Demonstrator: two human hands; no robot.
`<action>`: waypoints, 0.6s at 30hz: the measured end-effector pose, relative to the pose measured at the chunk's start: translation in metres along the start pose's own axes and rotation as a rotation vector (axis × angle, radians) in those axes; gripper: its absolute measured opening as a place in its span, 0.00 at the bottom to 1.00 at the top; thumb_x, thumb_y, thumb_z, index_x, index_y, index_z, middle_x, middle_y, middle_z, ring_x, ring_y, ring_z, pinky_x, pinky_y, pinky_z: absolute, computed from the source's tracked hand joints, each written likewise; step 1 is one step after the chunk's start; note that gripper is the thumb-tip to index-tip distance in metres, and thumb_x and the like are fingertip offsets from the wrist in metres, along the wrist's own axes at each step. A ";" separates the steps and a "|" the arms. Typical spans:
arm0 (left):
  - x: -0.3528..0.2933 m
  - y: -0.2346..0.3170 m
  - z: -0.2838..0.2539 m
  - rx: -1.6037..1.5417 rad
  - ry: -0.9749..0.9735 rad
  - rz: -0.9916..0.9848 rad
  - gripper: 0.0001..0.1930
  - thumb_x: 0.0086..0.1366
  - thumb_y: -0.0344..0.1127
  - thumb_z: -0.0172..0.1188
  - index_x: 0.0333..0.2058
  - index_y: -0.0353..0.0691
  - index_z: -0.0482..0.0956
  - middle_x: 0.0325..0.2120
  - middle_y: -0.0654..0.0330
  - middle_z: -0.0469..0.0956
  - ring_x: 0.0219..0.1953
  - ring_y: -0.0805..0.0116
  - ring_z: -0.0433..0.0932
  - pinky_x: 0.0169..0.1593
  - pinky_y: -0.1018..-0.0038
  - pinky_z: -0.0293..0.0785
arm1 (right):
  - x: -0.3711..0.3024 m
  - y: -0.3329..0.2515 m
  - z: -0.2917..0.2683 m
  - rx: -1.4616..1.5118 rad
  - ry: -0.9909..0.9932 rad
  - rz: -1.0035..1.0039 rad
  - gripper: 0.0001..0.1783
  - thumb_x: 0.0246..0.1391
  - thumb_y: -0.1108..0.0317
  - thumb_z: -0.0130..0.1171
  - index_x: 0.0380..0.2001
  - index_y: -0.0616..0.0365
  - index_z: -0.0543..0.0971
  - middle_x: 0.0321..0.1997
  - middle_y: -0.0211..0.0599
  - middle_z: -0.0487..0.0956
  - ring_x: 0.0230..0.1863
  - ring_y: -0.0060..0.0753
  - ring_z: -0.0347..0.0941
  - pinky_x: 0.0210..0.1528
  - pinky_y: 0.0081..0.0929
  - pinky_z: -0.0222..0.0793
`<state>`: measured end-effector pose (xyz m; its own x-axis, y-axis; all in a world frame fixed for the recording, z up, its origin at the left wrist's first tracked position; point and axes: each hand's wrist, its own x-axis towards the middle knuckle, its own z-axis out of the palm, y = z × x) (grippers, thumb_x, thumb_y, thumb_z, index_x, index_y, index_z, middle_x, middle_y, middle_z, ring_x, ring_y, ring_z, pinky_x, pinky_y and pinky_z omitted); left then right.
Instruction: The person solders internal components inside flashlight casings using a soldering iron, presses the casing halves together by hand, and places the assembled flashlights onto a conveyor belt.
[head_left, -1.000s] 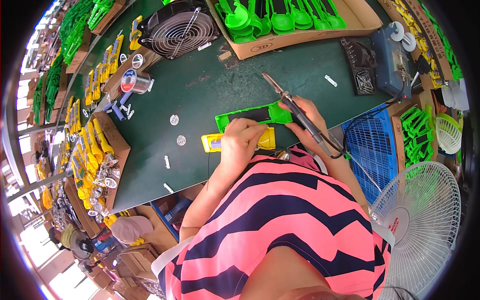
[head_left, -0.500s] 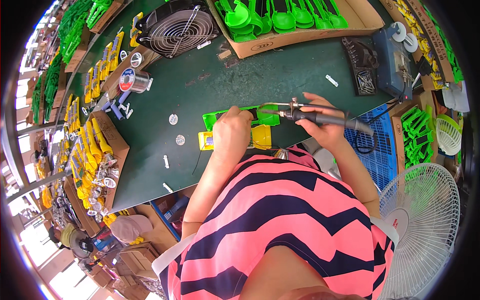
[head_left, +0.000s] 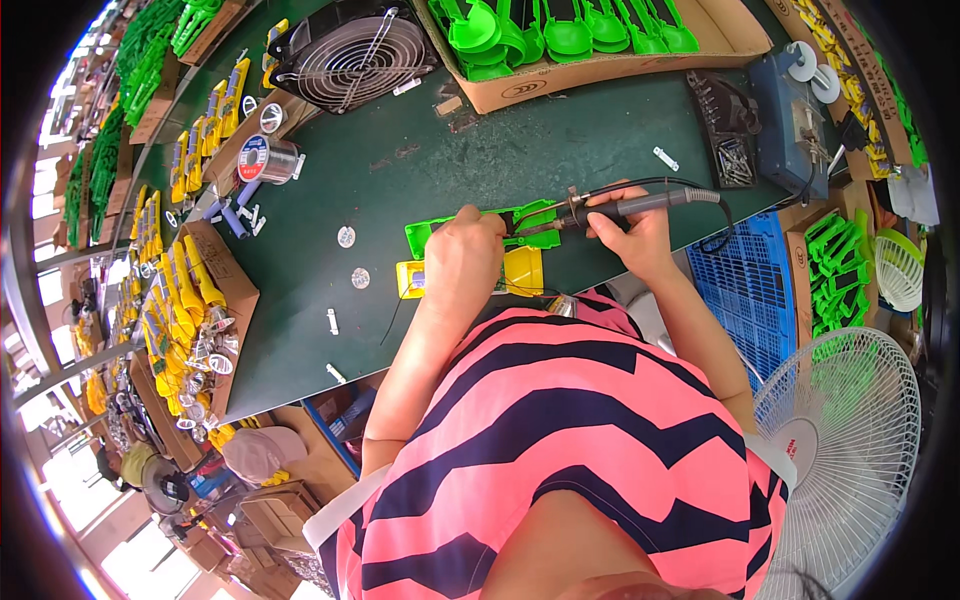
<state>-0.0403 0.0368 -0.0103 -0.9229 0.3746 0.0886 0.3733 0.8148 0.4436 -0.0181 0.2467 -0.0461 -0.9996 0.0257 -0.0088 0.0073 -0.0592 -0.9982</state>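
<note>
Head view, looking down: dark green matte bench top (head_left: 480,170), scuffed, long straight edge bent by the lens. At its middle, flat bright-green moulded plastic part (head_left: 530,215), glossy, with yellow plastic pieces (head_left: 523,270) just beside it at the near edge. Left hand (head_left: 462,262) curled down over the green part, fingers bent and pressing it to the bench; whether anything is pinched under them cannot be told. Right hand (head_left: 632,228) clenched round the dark, slender handle of a soldering iron (head_left: 625,207), held nearly level, metal tip pointing left and meeting the green part near the left fingers, black cord looping off to the right. Farther back, round wire-grilled fan (head_left: 350,55), shiny solder spool (head_left: 262,158), cardboard box (head_left: 600,70) of glossy green scoop shapes. At right, blue ribbed plastic crate (head_left: 745,300), white mesh-guarded floor fan (head_left: 850,450).
</note>
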 end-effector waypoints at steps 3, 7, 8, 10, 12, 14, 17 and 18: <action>0.000 0.000 0.002 0.052 0.012 0.022 0.03 0.48 0.28 0.55 0.23 0.40 0.78 0.21 0.56 0.72 0.22 0.57 0.73 0.27 0.67 0.69 | -0.001 -0.003 0.000 0.033 0.005 0.035 0.10 0.43 0.75 0.59 0.31 0.66 0.73 0.25 0.34 0.75 0.24 0.20 0.73 0.27 0.15 0.69; 0.000 0.000 0.004 0.065 0.007 0.026 0.03 0.48 0.28 0.55 0.23 0.40 0.78 0.21 0.56 0.72 0.22 0.57 0.73 0.27 0.67 0.69 | -0.006 -0.007 0.000 -0.050 -0.008 -0.019 0.11 0.44 0.74 0.60 0.32 0.66 0.73 0.26 0.36 0.75 0.25 0.22 0.74 0.28 0.16 0.70; 0.000 -0.001 0.004 0.056 0.014 0.017 0.03 0.48 0.28 0.55 0.22 0.40 0.78 0.21 0.56 0.72 0.22 0.57 0.73 0.27 0.67 0.69 | -0.010 -0.011 0.001 -0.050 -0.007 -0.020 0.11 0.44 0.74 0.60 0.32 0.66 0.73 0.26 0.36 0.75 0.25 0.22 0.74 0.28 0.16 0.70; 0.000 0.000 0.004 0.065 0.016 0.020 0.03 0.48 0.28 0.55 0.22 0.40 0.78 0.21 0.56 0.72 0.22 0.57 0.73 0.27 0.66 0.69 | -0.015 -0.017 0.006 0.036 0.072 -0.221 0.10 0.45 0.74 0.59 0.32 0.67 0.73 0.25 0.36 0.75 0.25 0.22 0.74 0.28 0.15 0.70; 0.000 0.000 0.003 0.074 0.019 0.023 0.03 0.48 0.29 0.56 0.22 0.40 0.78 0.21 0.56 0.71 0.22 0.57 0.73 0.27 0.66 0.69 | -0.022 -0.014 0.002 -0.120 0.036 -0.325 0.10 0.46 0.75 0.58 0.33 0.66 0.73 0.28 0.38 0.76 0.26 0.22 0.75 0.28 0.15 0.70; 0.000 -0.001 0.004 0.080 0.022 0.026 0.03 0.48 0.29 0.56 0.22 0.40 0.78 0.20 0.56 0.71 0.21 0.57 0.73 0.26 0.66 0.69 | -0.038 -0.023 0.015 0.004 0.081 -0.179 0.11 0.47 0.75 0.58 0.36 0.65 0.72 0.33 0.40 0.76 0.28 0.23 0.75 0.31 0.18 0.70; 0.000 0.000 0.003 0.077 0.014 0.023 0.03 0.48 0.29 0.56 0.23 0.41 0.78 0.21 0.57 0.71 0.21 0.57 0.73 0.26 0.66 0.69 | -0.039 -0.024 0.031 -0.342 -0.045 -0.268 0.25 0.41 0.71 0.62 0.45 0.63 0.66 0.36 0.38 0.76 0.38 0.29 0.74 0.54 0.38 0.57; 0.001 0.001 0.003 0.075 0.011 0.031 0.03 0.48 0.29 0.56 0.23 0.41 0.78 0.21 0.57 0.71 0.21 0.57 0.73 0.26 0.66 0.69 | -0.037 -0.025 0.038 -0.589 -0.120 -0.431 0.30 0.39 0.70 0.64 0.47 0.62 0.63 0.36 0.36 0.75 0.41 0.31 0.73 0.60 0.45 0.48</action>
<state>-0.0402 0.0391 -0.0126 -0.9115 0.3958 0.1115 0.4076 0.8336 0.3727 0.0174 0.2094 -0.0190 -0.9127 -0.1854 0.3643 -0.4076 0.4780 -0.7780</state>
